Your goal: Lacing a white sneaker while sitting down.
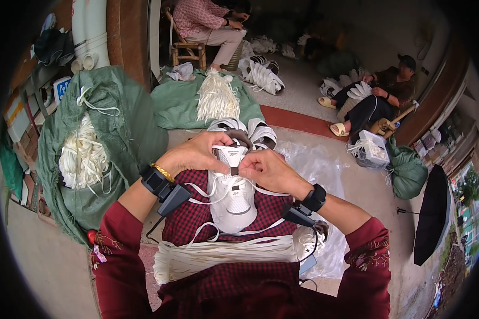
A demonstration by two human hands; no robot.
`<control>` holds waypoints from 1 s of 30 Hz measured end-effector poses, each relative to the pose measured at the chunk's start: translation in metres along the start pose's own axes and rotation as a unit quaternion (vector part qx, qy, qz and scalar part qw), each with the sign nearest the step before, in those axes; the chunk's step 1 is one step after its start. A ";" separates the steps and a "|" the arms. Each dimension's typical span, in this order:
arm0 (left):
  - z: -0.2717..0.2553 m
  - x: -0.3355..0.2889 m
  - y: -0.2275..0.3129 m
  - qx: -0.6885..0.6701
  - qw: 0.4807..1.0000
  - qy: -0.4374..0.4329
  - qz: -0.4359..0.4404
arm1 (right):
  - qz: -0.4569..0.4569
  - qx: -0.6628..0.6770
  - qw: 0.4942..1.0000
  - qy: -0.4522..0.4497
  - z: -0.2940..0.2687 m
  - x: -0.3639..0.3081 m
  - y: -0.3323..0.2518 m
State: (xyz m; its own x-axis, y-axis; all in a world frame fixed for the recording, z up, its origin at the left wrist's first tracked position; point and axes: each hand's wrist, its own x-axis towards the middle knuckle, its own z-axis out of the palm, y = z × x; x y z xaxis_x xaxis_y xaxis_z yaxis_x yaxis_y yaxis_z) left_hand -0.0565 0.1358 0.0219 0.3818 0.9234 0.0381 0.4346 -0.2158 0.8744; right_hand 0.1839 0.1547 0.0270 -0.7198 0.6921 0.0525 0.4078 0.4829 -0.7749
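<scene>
A white sneaker (233, 198) rests on my lap, toe toward me, with white laces (207, 191) trailing from its eyelets. My left hand (197, 153) grips the shoe's collar on the left side. My right hand (266, 167) pinches the lace at the tongue on the right. Both wrists wear black bands with small devices. A bundle of white laces (223, 254) lies across my lap below the shoe.
A green sack (122, 122) full of white laces stands at my left; another green sack (181, 103) with laces lies ahead. More white shoes (255, 130) sit beyond my knees. Two people sit farther off with shoes. A black umbrella (434, 212) stands at the right.
</scene>
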 end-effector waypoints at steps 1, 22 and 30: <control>0.002 -0.001 0.001 0.016 1.000 0.007 0.026 | 0.016 0.037 0.999 0.002 0.003 0.000 0.002; 0.046 -0.037 -0.001 0.161 0.935 0.238 0.210 | -0.150 -0.135 0.970 0.132 0.026 -0.011 -0.013; 0.046 -0.038 0.006 0.128 0.952 0.221 0.168 | -0.108 -0.234 0.960 0.111 0.025 -0.012 -0.016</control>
State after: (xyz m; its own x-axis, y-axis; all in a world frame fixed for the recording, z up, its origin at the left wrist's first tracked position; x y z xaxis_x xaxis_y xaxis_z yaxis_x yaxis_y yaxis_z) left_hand -0.0307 0.0845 0.0032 0.1780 0.8199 0.5442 0.5545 -0.5404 0.6328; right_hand 0.1714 0.1251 0.0230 -0.7004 0.6207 0.3525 0.5077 0.7803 -0.3651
